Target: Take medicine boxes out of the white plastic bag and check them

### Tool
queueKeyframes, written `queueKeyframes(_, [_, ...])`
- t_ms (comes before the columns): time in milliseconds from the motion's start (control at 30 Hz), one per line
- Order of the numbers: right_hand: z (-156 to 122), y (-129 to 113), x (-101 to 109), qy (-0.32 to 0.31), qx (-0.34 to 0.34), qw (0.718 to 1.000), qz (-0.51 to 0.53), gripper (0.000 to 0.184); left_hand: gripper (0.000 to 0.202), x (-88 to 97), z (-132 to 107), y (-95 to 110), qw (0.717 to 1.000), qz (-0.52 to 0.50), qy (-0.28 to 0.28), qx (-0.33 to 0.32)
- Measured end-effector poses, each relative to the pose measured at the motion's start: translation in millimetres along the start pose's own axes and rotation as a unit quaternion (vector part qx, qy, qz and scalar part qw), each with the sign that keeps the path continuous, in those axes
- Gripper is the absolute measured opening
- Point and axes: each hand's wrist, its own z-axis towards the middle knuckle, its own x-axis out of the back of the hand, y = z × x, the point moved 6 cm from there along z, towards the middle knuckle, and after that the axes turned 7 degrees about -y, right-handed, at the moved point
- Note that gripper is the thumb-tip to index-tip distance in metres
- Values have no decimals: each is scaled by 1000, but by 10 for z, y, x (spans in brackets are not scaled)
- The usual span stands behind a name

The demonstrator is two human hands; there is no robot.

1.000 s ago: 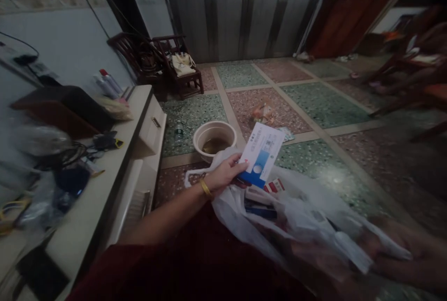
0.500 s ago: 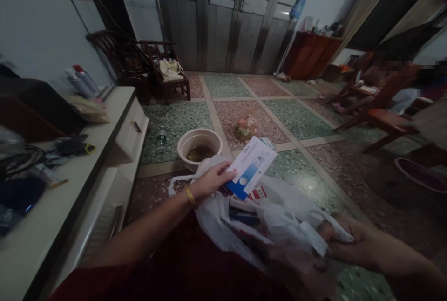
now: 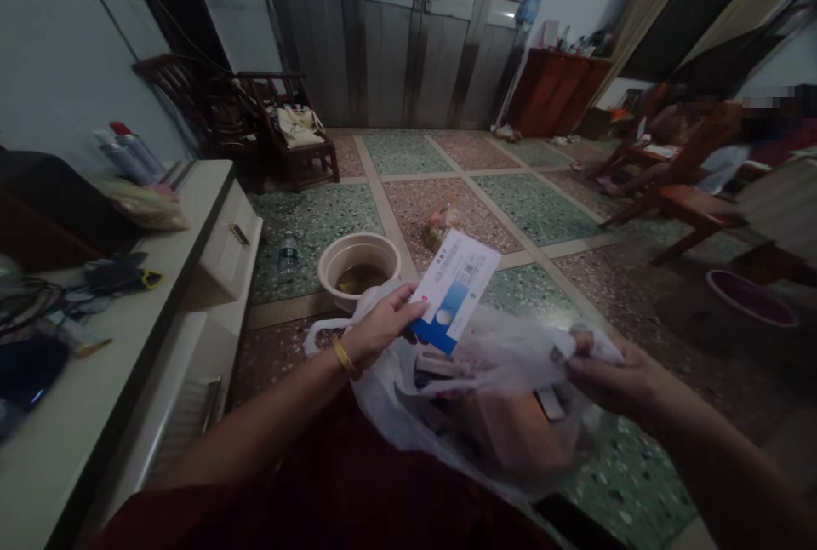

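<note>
Between the thumb and fingers of my left hand (image 3: 383, 324) is a flat white-and-blue card or box (image 3: 456, 290) with printed text, tilted above the bag. Below it lies a translucent white plastic bag (image 3: 396, 414), its mouth spread and one handle loop hanging near my left wrist. My right hand (image 3: 606, 371) is closed on the bag's right edge, pulling it up and outward. Inside the bag I see several boxes, among them an orange-brown box (image 3: 520, 426) behind the thin plastic. The lower contents are partly hidden by folds.
A beige basin (image 3: 358, 269) with murky liquid stands on the tiled floor, beside a clear bottle (image 3: 288, 256). Another filled plastic bag (image 3: 439, 222) lies beyond. A white cabinet (image 3: 210, 231) runs along the left. At right are a wooden chair (image 3: 695, 201), seated people and a purple-rimmed tub (image 3: 753, 299).
My right hand has risen with the bag's edge, stretching it, and the orange-brown box now shows through. My left hand keeps the card or box nearly still. The view has shifted slightly.
</note>
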Motion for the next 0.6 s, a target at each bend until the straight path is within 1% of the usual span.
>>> queueKeyframes(33, [30, -5, 31, 42, 7, 998, 35, 59, 54, -19, -9, 31, 1000, -26, 3, -6])
queueKeyframes(67, [58, -21, 33, 66, 17, 996, 56, 60, 49, -50, -14, 61, 998, -59, 3, -10])
queueKeyframes(100, [91, -48, 2, 64, 26, 996, 60, 60, 47, -98, -13, 87, 996, -94, -4, -13])
queueKeyframes(133, [128, -82, -57, 43, 34, 997, 53, 59, 45, -164, -2, 107, 992, -125, -17, -12])
queueKeyframes(200, [206, -152, -205, -21, 47, 998, 32, 53, 46, -347, 49, 113, 985, -157, -66, 0])
queueKeyframes(233, [246, -180, -266, -44, 52, 997, 22, 50, 48, -451, 85, 99, 983, -158, -96, 8])
queueKeyframes(267, [286, -203, -306, -53, 57, 997, 16, 47, 50, -553, 125, 76, 981, -150, -126, 14])
queueKeyframes(333, [362, -234, -336, -46, 65, 997, 17, 44, 53, -715, 210, 24, 977, -118, -175, 10])
queueKeyframes(433, [428, -266, -351, -42, 71, 996, 45, 46, 56, -819, 326, -9, 973, -62, -222, -12])
queueKeyframes(467, [434, -281, -362, -50, 72, 994, 60, 45, 57, -815, 358, 0, 972, -44, -229, -19])
queueKeyframes(500, [432, -299, -374, -59, 70, 993, 73, 44, 57, -790, 386, 28, 974, -26, -224, -31])
queueKeyframes(533, [427, -318, -384, -67, 67, 992, 87, 43, 56, -744, 409, 74, 978, -6, -203, -52])
queueKeyframes(600, [417, -348, -395, -79, 58, 988, 117, 52, 52, -623, 415, 201, 985, 43, -122, -115])
